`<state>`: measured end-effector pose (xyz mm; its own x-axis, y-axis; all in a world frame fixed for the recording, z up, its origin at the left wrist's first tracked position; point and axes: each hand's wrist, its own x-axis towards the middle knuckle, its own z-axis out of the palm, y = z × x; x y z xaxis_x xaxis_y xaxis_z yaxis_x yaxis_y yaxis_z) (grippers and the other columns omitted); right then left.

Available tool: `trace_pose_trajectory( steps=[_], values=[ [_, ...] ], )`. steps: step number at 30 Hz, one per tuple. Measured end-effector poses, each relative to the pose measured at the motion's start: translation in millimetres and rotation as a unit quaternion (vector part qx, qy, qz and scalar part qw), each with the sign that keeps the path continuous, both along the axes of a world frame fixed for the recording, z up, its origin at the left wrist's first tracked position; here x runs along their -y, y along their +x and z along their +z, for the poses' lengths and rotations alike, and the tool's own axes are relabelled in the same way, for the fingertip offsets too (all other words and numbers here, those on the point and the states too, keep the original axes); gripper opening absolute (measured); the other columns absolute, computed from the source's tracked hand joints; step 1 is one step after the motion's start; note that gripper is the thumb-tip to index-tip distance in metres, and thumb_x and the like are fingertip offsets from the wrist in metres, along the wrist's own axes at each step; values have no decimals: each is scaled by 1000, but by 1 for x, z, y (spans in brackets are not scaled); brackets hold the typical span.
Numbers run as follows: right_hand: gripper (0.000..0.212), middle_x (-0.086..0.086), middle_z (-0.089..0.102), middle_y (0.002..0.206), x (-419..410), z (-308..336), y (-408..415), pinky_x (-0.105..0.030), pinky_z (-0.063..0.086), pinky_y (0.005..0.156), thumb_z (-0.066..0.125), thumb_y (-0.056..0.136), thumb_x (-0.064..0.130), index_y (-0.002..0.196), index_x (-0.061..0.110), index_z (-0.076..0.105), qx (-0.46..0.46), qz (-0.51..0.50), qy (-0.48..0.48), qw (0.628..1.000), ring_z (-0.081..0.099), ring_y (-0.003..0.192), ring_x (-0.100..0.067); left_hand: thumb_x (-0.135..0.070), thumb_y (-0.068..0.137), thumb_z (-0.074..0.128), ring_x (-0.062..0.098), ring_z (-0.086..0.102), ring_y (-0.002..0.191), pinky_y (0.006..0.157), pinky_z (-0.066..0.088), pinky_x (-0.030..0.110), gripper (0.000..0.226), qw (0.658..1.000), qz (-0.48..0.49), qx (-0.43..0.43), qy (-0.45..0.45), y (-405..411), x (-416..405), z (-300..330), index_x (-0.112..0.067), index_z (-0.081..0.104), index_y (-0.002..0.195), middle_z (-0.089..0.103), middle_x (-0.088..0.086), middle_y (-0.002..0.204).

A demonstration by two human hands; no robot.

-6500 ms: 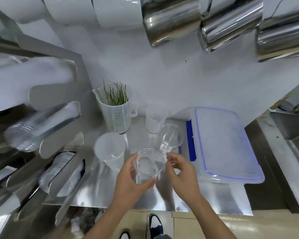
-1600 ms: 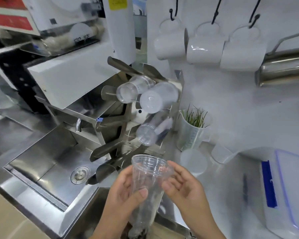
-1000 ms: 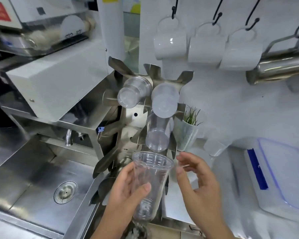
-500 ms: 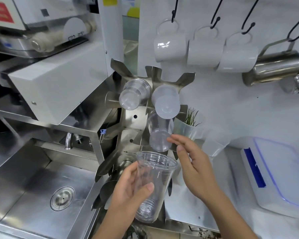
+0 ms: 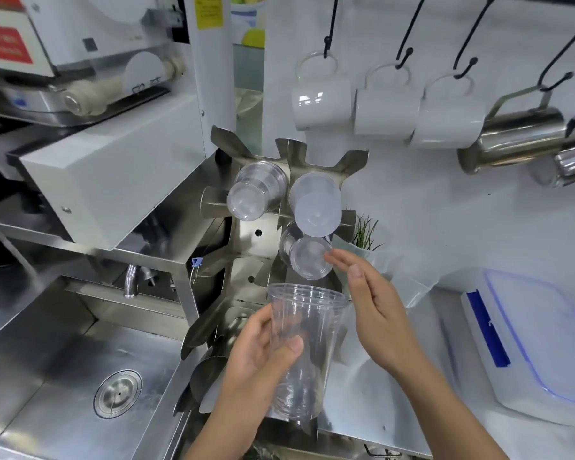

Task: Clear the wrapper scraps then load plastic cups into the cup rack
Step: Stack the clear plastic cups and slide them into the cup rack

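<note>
Nearest, the left hand [image 5: 259, 363] grips a stack of clear plastic cups [image 5: 301, 350] around its middle, mouth up and away, long axis tilted toward the cup rack [image 5: 256, 234]. Just right of the stack, the right hand [image 5: 375, 313] is empty, fingers loose and extended toward a racked cup [image 5: 307, 257] directly beyond the stack's rim. Farther up the rack sit two more cups. The right hand seems nearer to that cup.
</note>
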<state>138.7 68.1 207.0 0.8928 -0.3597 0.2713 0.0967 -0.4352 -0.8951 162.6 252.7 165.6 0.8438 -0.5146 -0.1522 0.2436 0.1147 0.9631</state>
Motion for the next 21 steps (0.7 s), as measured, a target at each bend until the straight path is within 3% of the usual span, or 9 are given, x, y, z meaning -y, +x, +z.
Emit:
trace_pose_trajectory(
  steps=[5, 8, 11, 14, 16, 19, 21],
  values=[
    [44, 14, 62, 132, 0, 0, 1, -7, 36, 103, 32, 99, 37, 135, 23, 54, -2, 14, 19, 1000, 50, 126, 9, -35, 61, 90, 23, 72, 113, 100, 52, 43, 79, 998, 21, -48, -24, 5, 11, 5, -18, 59, 131, 76, 4, 121],
    [43, 14, 62, 133, 1, 1, 0, -12, 39, 105, 34, 98, 37, 135, 23, 54, -4, 21, 27, 999, 51, 127, 6, -40, 61, 89, 22, 75, 104, 93, 54, 38, 77, 996, 48, -74, -33, 7, 17, 10, -11, 61, 126, 79, 7, 111],
    [43, 16, 63, 132, 3, 2, -2, -22, 41, 106, 36, 98, 39, 134, 25, 55, -12, 21, 18, 1000, 52, 126, 5, -41, 53, 83, 29, 77, 93, 92, 57, 51, 78, 992, 68, -100, -33, 9, 22, 12, -7, 64, 120, 80, 12, 103],
    [42, 16, 64, 130, 3, 3, -3, -22, 43, 106, 37, 98, 38, 133, 24, 56, -15, 17, 14, 1000, 54, 124, 5, -46, 52, 83, 35, 76, 91, 94, 56, 60, 79, 989, 76, -121, -37, 12, 25, 16, -5, 65, 117, 80, 18, 103],
    [41, 15, 65, 129, 2, 5, -4, -23, 43, 106, 38, 98, 37, 132, 23, 57, -12, 13, 18, 1000, 55, 123, 4, -46, 53, 83, 32, 77, 89, 93, 57, 58, 76, 988, 77, -126, -43, 14, 27, 16, -4, 65, 114, 80, 16, 99],
    [38, 12, 66, 129, 2, 5, -4, -32, 45, 108, 47, 96, 34, 131, 23, 58, -10, 9, 31, 999, 57, 123, 0, -45, 60, 79, 21, 79, 77, 79, 61, 44, 67, 986, 81, -136, -47, 14, 29, 16, -2, 66, 109, 82, 7, 86],
    [38, 10, 66, 130, 2, 5, -4, -38, 44, 110, 58, 93, 28, 131, 22, 58, -8, 12, 49, 999, 58, 124, -2, -47, 65, 78, 29, 79, 89, 87, 60, 47, 69, 985, 74, -147, -49, 15, 29, 18, -3, 67, 116, 82, 11, 98]
  ],
)
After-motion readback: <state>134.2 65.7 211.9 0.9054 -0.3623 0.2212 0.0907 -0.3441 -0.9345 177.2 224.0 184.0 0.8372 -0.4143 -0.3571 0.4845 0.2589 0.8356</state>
